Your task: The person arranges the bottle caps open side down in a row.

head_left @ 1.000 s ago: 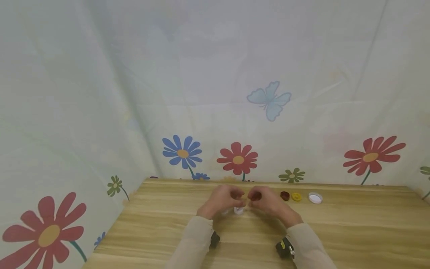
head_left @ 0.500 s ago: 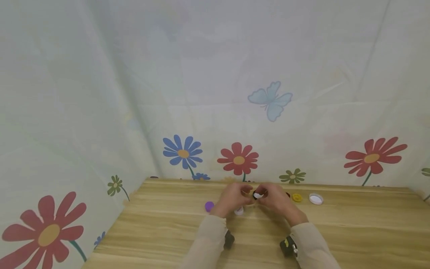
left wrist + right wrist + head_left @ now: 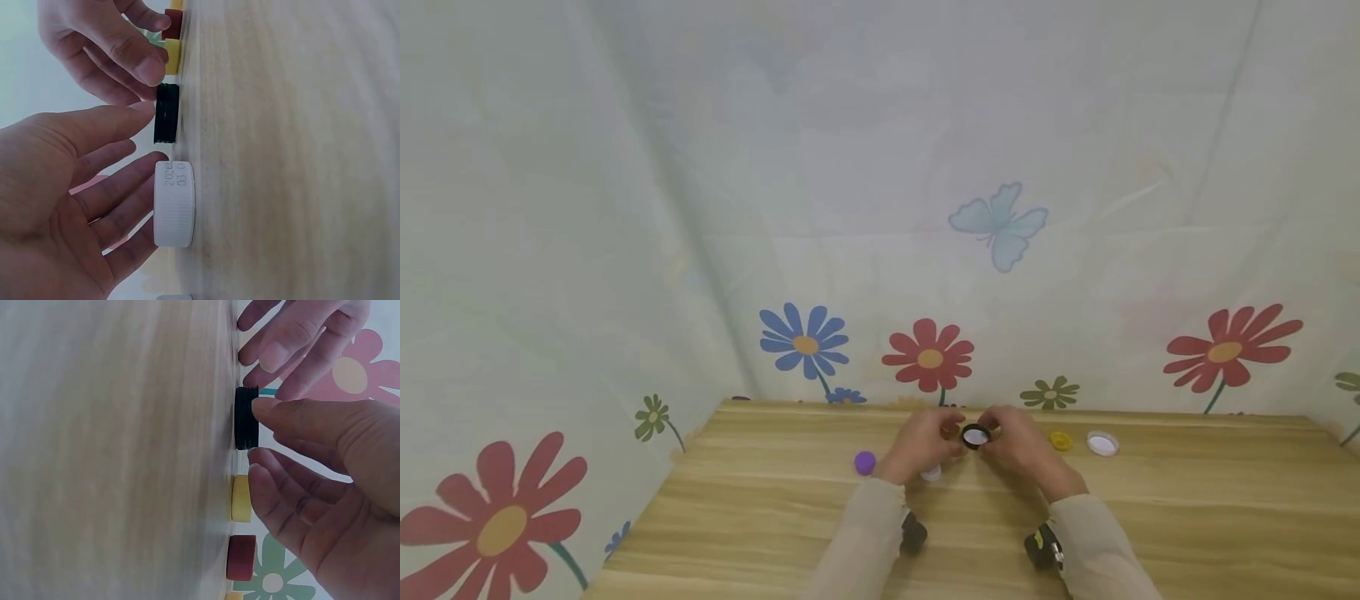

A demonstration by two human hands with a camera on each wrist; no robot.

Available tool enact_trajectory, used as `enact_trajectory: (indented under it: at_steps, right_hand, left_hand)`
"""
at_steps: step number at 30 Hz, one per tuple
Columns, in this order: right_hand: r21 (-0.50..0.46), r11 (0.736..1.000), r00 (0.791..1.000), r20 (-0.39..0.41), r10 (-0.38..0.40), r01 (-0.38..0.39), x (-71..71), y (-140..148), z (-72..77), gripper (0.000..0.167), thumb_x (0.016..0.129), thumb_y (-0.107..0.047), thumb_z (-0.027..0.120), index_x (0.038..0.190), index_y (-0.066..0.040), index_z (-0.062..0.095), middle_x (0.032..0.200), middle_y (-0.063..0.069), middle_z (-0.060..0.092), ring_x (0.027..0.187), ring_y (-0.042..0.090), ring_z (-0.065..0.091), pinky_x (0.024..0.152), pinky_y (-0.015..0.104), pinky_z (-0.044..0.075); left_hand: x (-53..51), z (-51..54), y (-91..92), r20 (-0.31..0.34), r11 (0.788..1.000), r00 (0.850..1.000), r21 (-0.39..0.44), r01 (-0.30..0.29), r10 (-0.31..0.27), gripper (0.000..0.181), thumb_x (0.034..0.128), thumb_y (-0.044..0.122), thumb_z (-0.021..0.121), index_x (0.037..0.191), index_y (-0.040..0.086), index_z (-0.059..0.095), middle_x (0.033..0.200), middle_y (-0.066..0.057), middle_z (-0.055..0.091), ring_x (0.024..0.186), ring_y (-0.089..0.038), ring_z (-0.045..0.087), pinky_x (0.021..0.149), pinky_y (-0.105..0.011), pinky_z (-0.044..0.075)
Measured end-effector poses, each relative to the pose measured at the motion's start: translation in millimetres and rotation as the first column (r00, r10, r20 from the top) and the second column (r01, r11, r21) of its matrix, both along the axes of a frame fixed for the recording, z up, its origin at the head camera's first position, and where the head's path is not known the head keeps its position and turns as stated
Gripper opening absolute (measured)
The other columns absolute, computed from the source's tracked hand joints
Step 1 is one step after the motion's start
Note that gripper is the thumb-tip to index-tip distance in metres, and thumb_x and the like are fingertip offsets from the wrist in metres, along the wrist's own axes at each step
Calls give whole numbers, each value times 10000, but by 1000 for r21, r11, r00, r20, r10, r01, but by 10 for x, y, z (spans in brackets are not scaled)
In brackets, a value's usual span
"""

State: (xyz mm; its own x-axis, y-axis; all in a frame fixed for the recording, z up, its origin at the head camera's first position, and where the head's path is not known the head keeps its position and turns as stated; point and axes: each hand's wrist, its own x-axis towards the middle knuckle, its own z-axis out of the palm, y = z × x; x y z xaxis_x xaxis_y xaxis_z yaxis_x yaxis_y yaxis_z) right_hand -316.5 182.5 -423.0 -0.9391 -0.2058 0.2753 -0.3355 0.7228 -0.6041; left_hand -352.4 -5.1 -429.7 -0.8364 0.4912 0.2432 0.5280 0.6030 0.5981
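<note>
A black bottle cap (image 3: 976,436) with a white inside lies hollow side up on the table, between my two hands. My right hand (image 3: 1017,443) holds its right side, the thumb on the near rim and fingertips at the edge. My left hand (image 3: 922,443) is at its left, fingers loosely bent and spread, the thumb close to the cap; whether it touches cannot be made out. A white ribbed bottle cap (image 3: 174,204) with printed digits stands beside the left fingers. In the head view the left hand partly covers that white cap (image 3: 932,472).
A purple cap (image 3: 865,462) lies left of the left hand. To the right are a yellow cap (image 3: 1061,441) and a shallow white lid (image 3: 1102,443). A red cap (image 3: 242,557) shows beyond the yellow one in the right wrist view. A flowered curtain (image 3: 850,250) borders the wooden table (image 3: 760,500).
Both hands have shifted slightly right, uncovering the purple cap. The black cap, tilted in the right fingers half a second ago, now lies flat. The red cap has become hidden in the head view.
</note>
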Motion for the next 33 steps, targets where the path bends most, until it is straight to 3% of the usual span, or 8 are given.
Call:
enact_trajectory:
  at_steps: [7,18,33]
  right_hand:
    - [3,1000,1000,-7,5,-5,-5,-6,-30,213,793,95,802,987,62,721,967,158,732,939,305,681,907,527,555]
    - [41,999,999,33,-25,24,-17,-11,-37,230,796,65,848,991,39,728,933,135,724,893,272,669,884,509,569]
    - [28,1000,997,71,-4,2,-14,-3,-49,229,821,40,838,1014,23,717,933,116,714,887,256,658,897,514,560]
  left_hand:
    - [-2,-31,19,-15,999,999,8,39,-39,416,855,20,869,1247,-8,733,1038,-130,786,990,-250,744,907,-340,550]
    - [-26,-66,21,4,999,999,14,45,-45,343,859,-3,866,1185,-10,756,1008,-115,783,953,-228,746,902,-299,557]
    - [-6,-63,-9,5,998,999,21,53,-53,321,859,-41,845,1169,-9,765,1014,-100,784,944,-218,748,889,-284,560]
